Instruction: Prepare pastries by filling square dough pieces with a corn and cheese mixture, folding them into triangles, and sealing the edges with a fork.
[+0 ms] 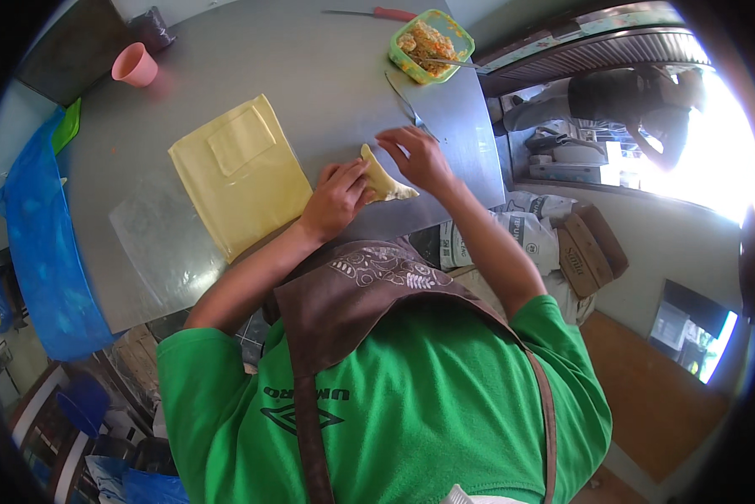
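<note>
A small folded pastry [384, 185], roughly triangular and pale yellow, lies near the table's front edge. My left hand [337, 198] grips its left side, thumb and fingers bent against the dough. Beside its upper right edge is my right hand [418, 158], with fingers apart and nothing visible in them. To the left of my hands lies a large flat sheet of yellow dough [247, 189], with a smaller square piece [241, 143] on top. A green container [399, 60] of orange-flecked filling [432, 42] stands at the far right, a metal utensil handle [453, 62] sticking out.
A fork [409, 104] lies on the metal table [310, 76] beyond my right hand. At the back are a red-handled knife [393, 14] and a pink cup [135, 65]. Blue plastic [50, 244] hangs over the left edge. Sacks [524, 239] and a cardboard box [592, 248] stand right.
</note>
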Action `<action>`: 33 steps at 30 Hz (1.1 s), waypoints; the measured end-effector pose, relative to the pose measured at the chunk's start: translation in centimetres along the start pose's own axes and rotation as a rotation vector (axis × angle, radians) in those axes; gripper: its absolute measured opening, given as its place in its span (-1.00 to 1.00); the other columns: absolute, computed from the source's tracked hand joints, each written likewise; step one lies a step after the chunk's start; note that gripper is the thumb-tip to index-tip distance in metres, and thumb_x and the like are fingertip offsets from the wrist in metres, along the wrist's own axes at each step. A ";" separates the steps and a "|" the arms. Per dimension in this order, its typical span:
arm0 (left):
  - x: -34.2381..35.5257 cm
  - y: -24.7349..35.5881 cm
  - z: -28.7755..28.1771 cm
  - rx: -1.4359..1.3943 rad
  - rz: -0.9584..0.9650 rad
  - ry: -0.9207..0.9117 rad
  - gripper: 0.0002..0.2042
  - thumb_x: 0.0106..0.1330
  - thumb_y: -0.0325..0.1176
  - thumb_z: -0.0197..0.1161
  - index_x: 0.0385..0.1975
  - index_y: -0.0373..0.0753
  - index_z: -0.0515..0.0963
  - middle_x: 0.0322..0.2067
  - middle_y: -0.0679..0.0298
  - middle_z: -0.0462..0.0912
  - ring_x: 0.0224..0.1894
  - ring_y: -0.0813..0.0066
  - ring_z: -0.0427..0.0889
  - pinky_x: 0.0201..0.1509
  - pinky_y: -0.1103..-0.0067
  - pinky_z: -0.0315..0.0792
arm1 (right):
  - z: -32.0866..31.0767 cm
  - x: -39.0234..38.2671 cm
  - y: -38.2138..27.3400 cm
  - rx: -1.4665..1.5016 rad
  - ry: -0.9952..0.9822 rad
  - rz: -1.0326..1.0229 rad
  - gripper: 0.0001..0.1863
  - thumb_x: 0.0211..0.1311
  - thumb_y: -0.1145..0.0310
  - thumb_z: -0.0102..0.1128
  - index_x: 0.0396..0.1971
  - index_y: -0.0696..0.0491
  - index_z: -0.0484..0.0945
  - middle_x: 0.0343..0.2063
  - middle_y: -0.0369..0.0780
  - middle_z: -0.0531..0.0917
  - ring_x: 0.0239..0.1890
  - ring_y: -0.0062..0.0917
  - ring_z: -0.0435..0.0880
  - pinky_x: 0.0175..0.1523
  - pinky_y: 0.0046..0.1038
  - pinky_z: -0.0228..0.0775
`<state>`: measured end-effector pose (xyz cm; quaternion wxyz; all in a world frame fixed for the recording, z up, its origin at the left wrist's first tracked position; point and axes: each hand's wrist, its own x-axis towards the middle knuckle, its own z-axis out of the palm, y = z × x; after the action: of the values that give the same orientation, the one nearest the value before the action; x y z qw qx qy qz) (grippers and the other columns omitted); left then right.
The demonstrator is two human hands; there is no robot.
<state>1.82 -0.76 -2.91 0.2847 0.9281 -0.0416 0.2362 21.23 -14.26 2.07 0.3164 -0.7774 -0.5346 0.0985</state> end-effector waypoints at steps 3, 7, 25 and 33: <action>0.3 0.3 -0.1 -0.063 -0.031 0.092 -0.78 0.42 -0.32 0.40 -0.09 -0.33 0.71 0.09 0.13 0.70 0.24 0.21 0.64 0.34 0.24 0.38 | -0.1 -5.9 -1.0 -0.025 0.243 0.076 -0.85 0.34 0.43 0.40 -0.13 0.08 0.75 -0.25 -0.16 0.79 -0.20 -0.22 0.75 -0.05 -0.23 0.58; -0.8 0.7 0.3 -0.003 0.106 0.014 -0.78 0.40 -0.30 0.43 -0.09 -0.28 0.72 0.06 0.17 0.72 0.20 0.23 0.66 0.33 0.25 0.40 | 1.3 -11.8 -2.9 -0.221 0.283 -0.054 -0.70 0.22 0.49 0.43 -0.02 0.04 0.76 -0.07 -0.26 0.76 -0.10 -0.30 0.69 0.05 -0.27 0.54; -0.5 2.6 1.2 0.317 0.242 -0.148 -0.71 0.51 -0.25 0.24 0.08 -0.24 0.71 -0.04 0.32 0.73 0.13 0.45 0.64 0.25 0.23 0.26 | 5.1 -15.2 -3.5 -0.416 0.167 0.035 -0.35 0.15 0.45 0.26 0.33 0.00 0.62 0.28 -0.36 0.58 0.11 -0.40 0.53 0.29 -0.28 0.36; -0.3 2.8 1.2 0.347 0.253 -0.182 -0.71 0.51 -0.25 0.27 0.08 -0.25 0.70 -0.03 0.31 0.72 0.10 0.45 0.66 0.30 0.22 0.27 | 4.1 -15.1 -4.2 -0.433 0.117 0.095 -0.38 0.17 0.45 0.25 0.31 -0.03 0.64 0.31 -0.38 0.60 0.10 -0.41 0.50 0.29 -0.32 0.33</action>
<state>1.47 -3.78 -2.49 0.0838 0.9680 -0.1420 0.1890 9.83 -25.22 -1.43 0.1677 -0.8559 -0.4867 -0.0489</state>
